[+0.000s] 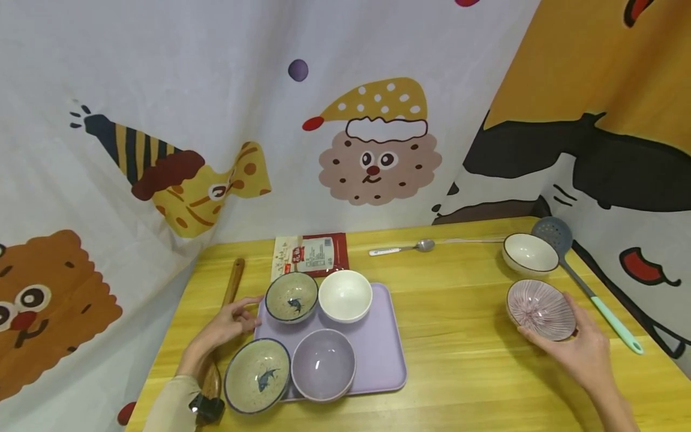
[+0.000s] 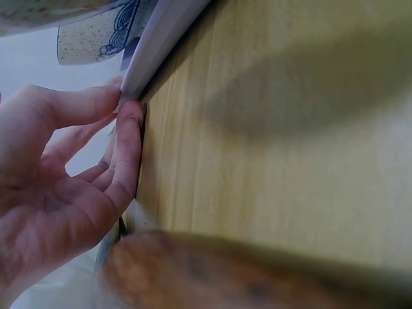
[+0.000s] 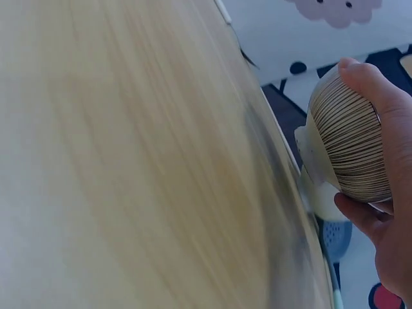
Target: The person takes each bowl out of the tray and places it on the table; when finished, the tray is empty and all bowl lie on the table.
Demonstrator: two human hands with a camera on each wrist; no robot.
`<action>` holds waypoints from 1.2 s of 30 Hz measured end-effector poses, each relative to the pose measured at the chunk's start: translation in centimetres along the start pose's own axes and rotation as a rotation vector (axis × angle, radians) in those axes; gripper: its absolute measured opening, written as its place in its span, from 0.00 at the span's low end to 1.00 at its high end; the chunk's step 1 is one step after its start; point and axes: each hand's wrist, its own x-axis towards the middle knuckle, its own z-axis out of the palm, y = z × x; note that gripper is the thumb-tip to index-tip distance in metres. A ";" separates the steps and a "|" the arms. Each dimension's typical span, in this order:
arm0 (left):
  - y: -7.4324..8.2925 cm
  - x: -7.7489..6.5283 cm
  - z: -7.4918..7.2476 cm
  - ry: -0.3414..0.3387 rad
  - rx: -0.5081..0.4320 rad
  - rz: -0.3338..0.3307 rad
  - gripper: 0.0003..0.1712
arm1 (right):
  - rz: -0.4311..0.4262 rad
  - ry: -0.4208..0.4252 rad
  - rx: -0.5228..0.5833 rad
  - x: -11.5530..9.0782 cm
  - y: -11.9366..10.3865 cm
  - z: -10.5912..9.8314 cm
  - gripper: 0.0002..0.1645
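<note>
My left hand (image 1: 229, 324) pinches the left rim of a lilac tray (image 1: 384, 354); in the left wrist view, thumb and fingers meet at the tray edge (image 2: 151, 58). On the tray are a speckled fish-pattern bowl (image 1: 283, 291), a white bowl (image 1: 345, 294) and a purple bowl (image 1: 324, 363). A larger fish-pattern bowl (image 1: 254, 375) overlaps its front-left corner. Over at the right, my right hand (image 1: 588, 348) grips a striped bowl (image 1: 534, 306) by its sides. The right wrist view shows this striped bowl (image 3: 351, 138) held above the table, its foot visible.
A dark-rimmed white bowl (image 1: 531, 255) stands behind the striped one, beside a skimmer (image 1: 580, 279) with a mint handle. A spoon (image 1: 402, 247) and a red-and-cream packet (image 1: 313, 255) lie at the back. Left of the tray lies a wooden-handled utensil (image 1: 233, 282). Patterned cloth (image 1: 243, 108) hangs behind.
</note>
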 end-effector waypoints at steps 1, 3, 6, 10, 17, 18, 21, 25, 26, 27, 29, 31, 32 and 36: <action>0.0 0.0 0.0 0.000 0.004 0.001 0.35 | 0.012 0.018 0.004 0.1 0.3 -0.1 0.69; 0.1 0.0 -0.1 0.001 0.009 0.000 0.35 | 0.028 0.042 0.014 0.2 0.7 -0.3 0.69; 0.2 -0.1 -0.1 0.002 0.008 -0.001 0.35 | 0.041 0.052 0.027 0.5 1.3 -0.7 0.69; 0.2 -0.1 0.0 0.001 0.002 -0.005 0.35 | 0.065 0.028 0.016 0.9 2.0 -1.3 0.69; 0.0 0.0 0.0 -0.014 -0.018 -0.006 0.35 | 0.182 -0.032 -0.034 1.7 3.3 -1.9 0.70; 0.0 0.0 0.0 -0.014 -0.019 -0.007 0.35 | 0.196 -0.035 -0.037 1.8 3.4 -1.9 0.70; 0.0 0.0 0.0 -0.013 -0.016 -0.007 0.35 | 0.218 -0.041 -0.044 2.1 3.8 -2.0 0.70; 0.0 0.1 0.0 -0.008 -0.010 -0.007 0.35 | 0.224 -0.052 -0.052 2.4 4.0 -2.1 0.70; 0.0 0.1 0.0 -0.008 -0.007 -0.005 0.34 | 0.226 -0.056 -0.054 2.5 4.0 -2.2 0.70; 0.0 0.1 0.0 -0.007 -0.008 -0.006 0.34 | 0.229 -0.063 -0.057 2.6 4.0 -2.2 0.70; 0.0 0.0 0.0 -0.007 -0.012 -0.007 0.34 | 0.234 -0.082 -0.069 2.7 4.0 -2.3 0.70; 0.0 0.1 0.0 -0.008 -0.014 -0.006 0.34 | 0.235 -0.109 -0.083 2.9 4.0 -2.5 0.71; 0.0 0.1 0.0 -0.011 -0.015 -0.005 0.34 | 0.227 -0.124 -0.091 3.0 4.1 -2.6 0.71; -0.1 0.1 0.0 -0.015 -0.009 0.007 0.34 | 0.174 -0.170 -0.111 3.2 3.9 -3.0 0.73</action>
